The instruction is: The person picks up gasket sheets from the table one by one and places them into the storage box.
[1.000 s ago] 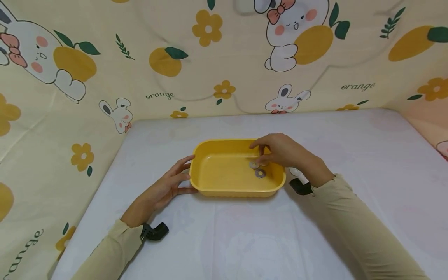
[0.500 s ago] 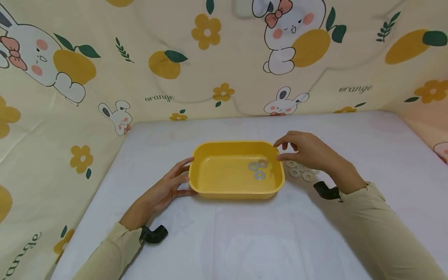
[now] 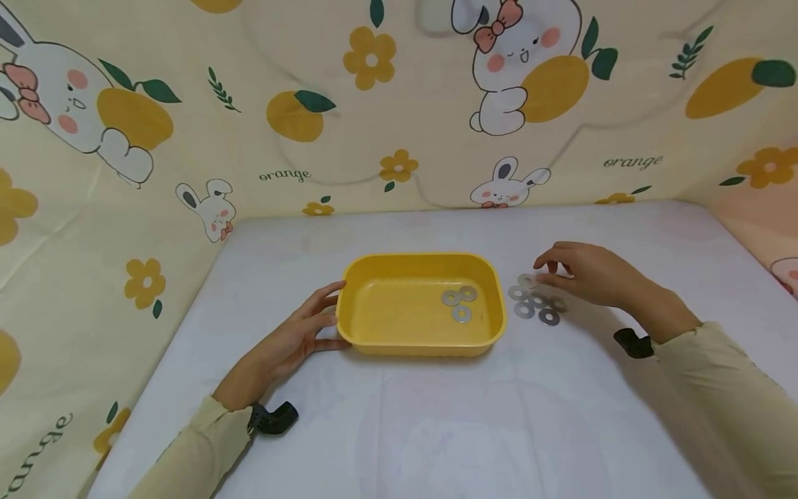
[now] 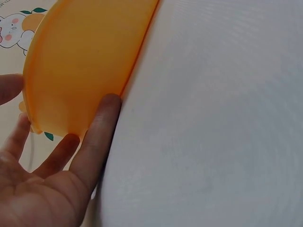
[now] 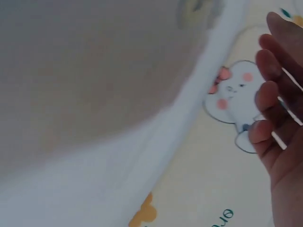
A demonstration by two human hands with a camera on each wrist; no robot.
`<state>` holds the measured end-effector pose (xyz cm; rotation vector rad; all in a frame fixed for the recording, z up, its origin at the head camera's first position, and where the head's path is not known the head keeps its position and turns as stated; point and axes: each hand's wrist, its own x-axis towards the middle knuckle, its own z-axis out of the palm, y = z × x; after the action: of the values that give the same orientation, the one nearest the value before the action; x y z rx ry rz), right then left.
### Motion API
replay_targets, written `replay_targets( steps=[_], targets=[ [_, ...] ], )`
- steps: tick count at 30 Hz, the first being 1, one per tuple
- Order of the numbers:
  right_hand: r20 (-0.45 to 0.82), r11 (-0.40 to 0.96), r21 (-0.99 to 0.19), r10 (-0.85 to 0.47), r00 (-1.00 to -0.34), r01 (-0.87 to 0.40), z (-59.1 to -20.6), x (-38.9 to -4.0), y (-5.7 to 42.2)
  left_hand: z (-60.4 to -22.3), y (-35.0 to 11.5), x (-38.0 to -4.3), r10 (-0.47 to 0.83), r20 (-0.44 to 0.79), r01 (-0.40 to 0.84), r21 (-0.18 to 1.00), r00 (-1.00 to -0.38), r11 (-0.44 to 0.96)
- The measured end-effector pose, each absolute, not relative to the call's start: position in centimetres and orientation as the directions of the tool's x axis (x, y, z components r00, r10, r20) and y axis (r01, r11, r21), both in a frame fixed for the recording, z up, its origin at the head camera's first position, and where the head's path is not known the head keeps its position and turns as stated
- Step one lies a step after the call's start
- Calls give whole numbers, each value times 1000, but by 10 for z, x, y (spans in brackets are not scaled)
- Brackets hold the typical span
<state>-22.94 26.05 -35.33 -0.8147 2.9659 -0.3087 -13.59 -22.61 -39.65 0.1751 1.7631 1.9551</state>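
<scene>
A yellow plastic tray (image 3: 374,344) sits on the white table, with three flat metal washers (image 3: 461,314) near its right end. My left hand (image 3: 289,346) rests against the tray's left end. In the left wrist view, its fairly straight fingers (image 4: 97,142) touch the orange-looking outer wall of the tray (image 4: 85,61). To the right of the tray lies a cluster of several loose washers (image 3: 549,317). Over the far side of that cluster is my right hand (image 3: 592,274), fingers loosely bent, thumb tip close by a washer. The right wrist view shows nothing between its fingers (image 5: 267,94).
The white cloth-covered table (image 3: 436,423) reaches back to a cream curtain (image 3: 349,152) printed with rabbits, oranges and flowers. A black wrist camera (image 3: 274,418) sits on the left wrist, another black camera (image 3: 633,343) on the right one.
My right hand has moved right, from inside the tray over its right rim to the loose washers, leaving three washers in view in the tray. The left hand has stayed at the tray.
</scene>
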Motion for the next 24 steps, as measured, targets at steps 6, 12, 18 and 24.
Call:
replay_targets(
  steps=[6,12,18,24],
  targets=[
    [97,763,-37,-640,-762,-645,-361,-234,272,-395,-223,-136,434,-235,-277,960,-870,-36],
    [265,630,148,-768,-583,-763,-379,-236,275,-397,-222,-137,438,-235,-279,959,-868,-39],
    [262,716,32,-679,-685,-697,-390,-228,260,-398,-224,-137,416,-244,-279,960,-876,-24],
    [235,762,-67,-615,-753,-644,-395,-218,247,-399,-224,-136,416,-242,-272,962,-877,-15]
  ],
)
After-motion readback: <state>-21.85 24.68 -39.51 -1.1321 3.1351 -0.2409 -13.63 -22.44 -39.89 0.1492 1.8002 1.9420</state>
